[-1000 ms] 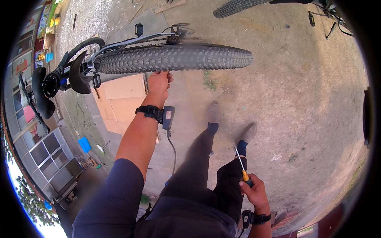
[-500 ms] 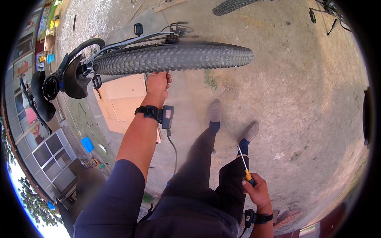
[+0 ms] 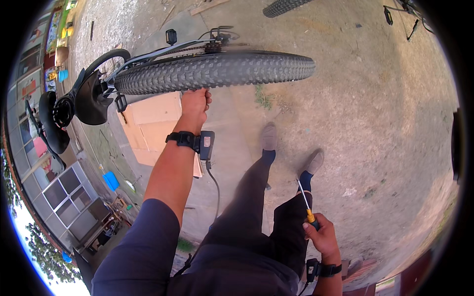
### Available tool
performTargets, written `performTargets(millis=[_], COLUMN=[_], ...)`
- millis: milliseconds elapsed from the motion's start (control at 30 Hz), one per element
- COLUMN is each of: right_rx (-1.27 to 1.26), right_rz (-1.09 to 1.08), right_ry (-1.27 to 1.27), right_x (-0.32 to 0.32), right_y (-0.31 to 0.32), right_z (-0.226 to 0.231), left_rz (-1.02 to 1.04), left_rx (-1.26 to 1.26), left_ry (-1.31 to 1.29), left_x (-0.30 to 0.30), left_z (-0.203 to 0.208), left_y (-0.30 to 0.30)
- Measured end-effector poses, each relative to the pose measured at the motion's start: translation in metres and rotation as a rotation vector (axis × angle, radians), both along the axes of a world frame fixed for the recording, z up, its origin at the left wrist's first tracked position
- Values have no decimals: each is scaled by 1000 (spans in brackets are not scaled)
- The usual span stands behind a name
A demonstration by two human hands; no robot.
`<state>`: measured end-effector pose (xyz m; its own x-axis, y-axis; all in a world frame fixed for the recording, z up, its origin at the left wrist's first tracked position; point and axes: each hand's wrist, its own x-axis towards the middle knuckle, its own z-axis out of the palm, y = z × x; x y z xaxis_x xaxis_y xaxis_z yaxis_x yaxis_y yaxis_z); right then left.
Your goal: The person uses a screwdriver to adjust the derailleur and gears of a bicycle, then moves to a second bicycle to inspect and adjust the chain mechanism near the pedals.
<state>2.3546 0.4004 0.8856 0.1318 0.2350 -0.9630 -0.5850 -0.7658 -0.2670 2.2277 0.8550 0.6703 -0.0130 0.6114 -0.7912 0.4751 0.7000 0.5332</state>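
Bicycle tire (image 3: 217, 73): black and knobby, its tread turned toward my camera.
Left hand (image 3: 195, 101): fingers curled at the tire's near edge; I cannot tell whether they grip it.
Right hand (image 3: 323, 236): wrapped around the handle of a screwdriver (image 3: 310, 216), well apart from the tire.
Screwdriver shaft: slim, aimed toward the tire.
Cardboard (image 3: 154, 123): lying flat, just near side of the tire.

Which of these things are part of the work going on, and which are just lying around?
Part of the work, it seems:
- screwdriver, held in the right hand
- bicycle tyre, left hand at its edge

Just lying about:
- flat cardboard
- wooden plank
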Motion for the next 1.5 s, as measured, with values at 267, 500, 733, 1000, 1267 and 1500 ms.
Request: performTargets(millis=[267,500,733,1000,1267,1500], right_rx=[-1,-8,-7,0,-11,-5], right_rz=[-3,-2,2,-5,-8,-3], right_ry=[-7,-9,-16,-2,2,-1], right_x=[-1,-3,-4,-6,-5,-6], right_y=[-3,-3,-1,-2,-2,-4], right_z=[-2,-2,-3,-5,-6,-9], left_rz=[70,29,121,87,139,88], left_rx=[8,24,1,21,1,46], left_ry=[-104,-61,-45,-78,-64,-68], left_x=[2,-3,14,1,7,4], left_z=[5,-6,14,-7,4,1], left_y=[0,0,-4,0,-4,-1])
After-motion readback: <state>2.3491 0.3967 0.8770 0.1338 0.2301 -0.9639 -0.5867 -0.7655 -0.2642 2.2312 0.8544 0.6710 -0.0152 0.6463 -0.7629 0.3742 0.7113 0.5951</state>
